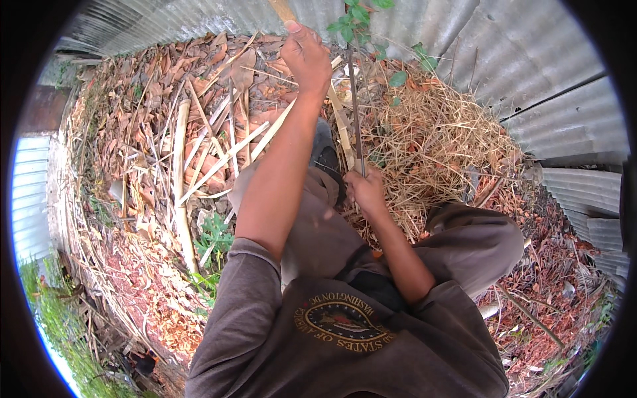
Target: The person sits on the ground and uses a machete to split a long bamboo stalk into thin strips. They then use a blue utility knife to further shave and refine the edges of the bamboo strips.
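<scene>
My left hand (306, 60) is stretched far forward, its fingers closed around a pale bamboo strip (282, 9). One end of the strip sticks out past my thumb; a similar pale length (342, 126) runs from below that hand toward my right hand, and I cannot tell whether it is the same piece. Lower down, near my right knee, my right hand (367, 190) is closed on a long, thin, dark blade (354, 99) seen nearly edge-on. The blade points away from me, beside the pale length. Its handle is hidden in my fist.
Split bamboo strips (225, 159) and a thicker bamboo pole (180, 179) lie on dry leaves to the left. A heap of pale shavings (431, 132) lies right of the blade. Corrugated metal sheets (531, 79) stand ahead and right. A green vine (355, 20) hangs near the blade's far end.
</scene>
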